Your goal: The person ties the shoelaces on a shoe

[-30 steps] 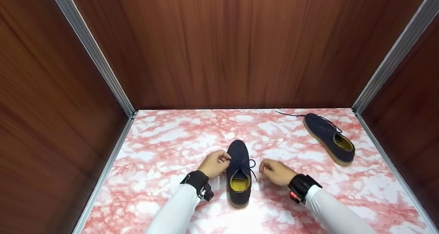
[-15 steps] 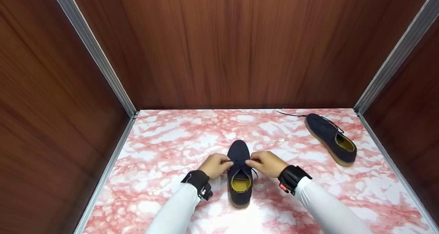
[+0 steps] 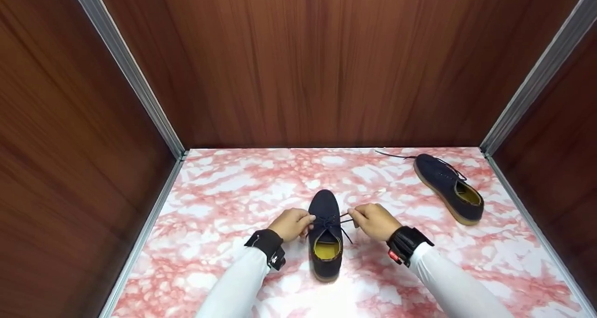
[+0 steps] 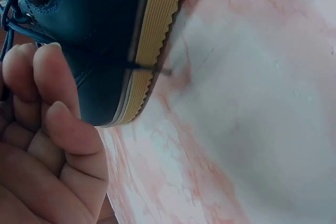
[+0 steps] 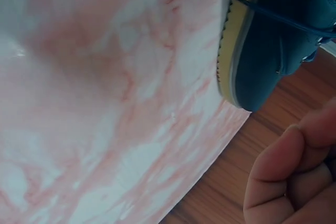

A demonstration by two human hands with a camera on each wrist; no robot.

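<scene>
A dark navy lace-up shoe (image 3: pixel 323 203) with a yellow insole stands upright at the middle of the marbled surface, toe pointing away from me. Its shoelace (image 3: pixel 329 223) is in a bow over the tongue. From the left side, my left hand (image 3: pixel 290 224) pinches the lace between thumb and fingertips. On the right, my right hand (image 3: pixel 377 222) pinches a lace loop, drawn out straight from the shoe. A loose lace end (image 5: pixel 268 13) hangs over the tan sole's side in the right wrist view. Both fingertip grips are mostly hidden in the wrist views.
A matching shoe (image 3: pixel 433 173) lies at the back right, its lace (image 3: pixel 394 155) trailing left. Brown wood-grain panels (image 3: pixel 298 66) wall the back and both sides, with metal rails (image 3: pixel 135 82) in the corners. Pink-and-white marbled surface (image 3: pixel 233 183) surrounds the near shoe.
My right hand came in from the right to the bow, took hold of the lace and drew it back rightward. My left hand has stayed almost in place at the shoe's left side.
</scene>
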